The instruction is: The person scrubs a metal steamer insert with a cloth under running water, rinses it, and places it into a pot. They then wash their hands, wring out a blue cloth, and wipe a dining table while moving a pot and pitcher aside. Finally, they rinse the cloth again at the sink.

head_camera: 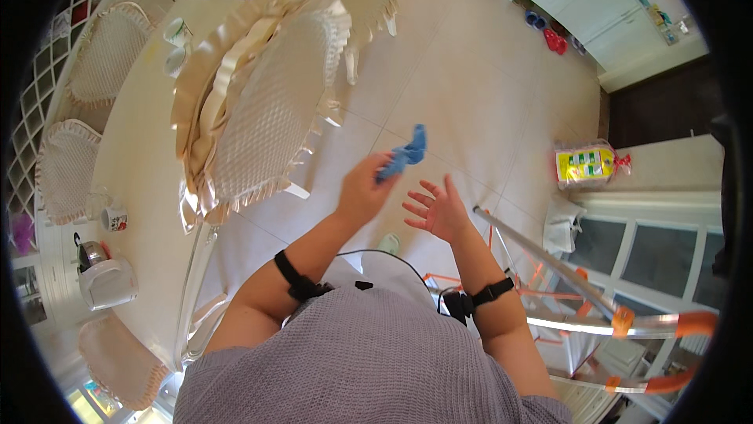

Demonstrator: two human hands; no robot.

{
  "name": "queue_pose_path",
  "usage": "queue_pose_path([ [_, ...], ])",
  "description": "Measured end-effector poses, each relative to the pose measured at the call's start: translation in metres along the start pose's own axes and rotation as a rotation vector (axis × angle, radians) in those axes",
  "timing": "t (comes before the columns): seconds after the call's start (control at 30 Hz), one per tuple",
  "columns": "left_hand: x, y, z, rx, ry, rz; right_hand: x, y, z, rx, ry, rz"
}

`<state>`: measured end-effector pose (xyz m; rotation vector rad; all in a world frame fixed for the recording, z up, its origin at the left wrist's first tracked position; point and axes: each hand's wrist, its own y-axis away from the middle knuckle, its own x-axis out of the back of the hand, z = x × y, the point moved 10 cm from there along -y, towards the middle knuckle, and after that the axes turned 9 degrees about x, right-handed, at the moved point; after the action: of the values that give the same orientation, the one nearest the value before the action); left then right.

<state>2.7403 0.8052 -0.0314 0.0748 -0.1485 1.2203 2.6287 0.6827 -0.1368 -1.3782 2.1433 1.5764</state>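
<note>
My left hand [366, 187] grips a crumpled blue cloth [406, 156] in front of my body, with one end of it sticking out past my fingers. The hand is slightly blurred. To its right, my right hand [436, 208] holds nothing; its fingers are spread and the palm faces the cloth. A small gap separates the right fingers from the cloth. Below both hands lies the pale tiled floor [459, 94], where the tip of a light green shoe [389, 244] shows.
On the left, a cream chair with a quilted, ruffled cover [276, 106] stands against a dining table [135, 147] bearing cups and a kettle [109, 280]. An aluminium ladder with orange fittings [553, 262] is close on my right. Beyond it sits a plastic-wrapped package [585, 165].
</note>
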Motion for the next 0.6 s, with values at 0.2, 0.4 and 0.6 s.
queue_pose_path([
  [0.2,-0.149,-0.052,0.031,-0.355,-0.560,-0.643,0.000,-0.076,-0.103,0.135,-0.108,-0.230],
  [0.4,-0.196,-0.221,-0.024,0.204,-0.109,-0.636,0.019,-0.156,-0.239,0.301,0.178,-0.126],
  [0.6,-0.213,-0.394,-0.018,0.431,0.331,-0.429,0.049,-0.221,-0.356,0.267,0.275,0.005],
])
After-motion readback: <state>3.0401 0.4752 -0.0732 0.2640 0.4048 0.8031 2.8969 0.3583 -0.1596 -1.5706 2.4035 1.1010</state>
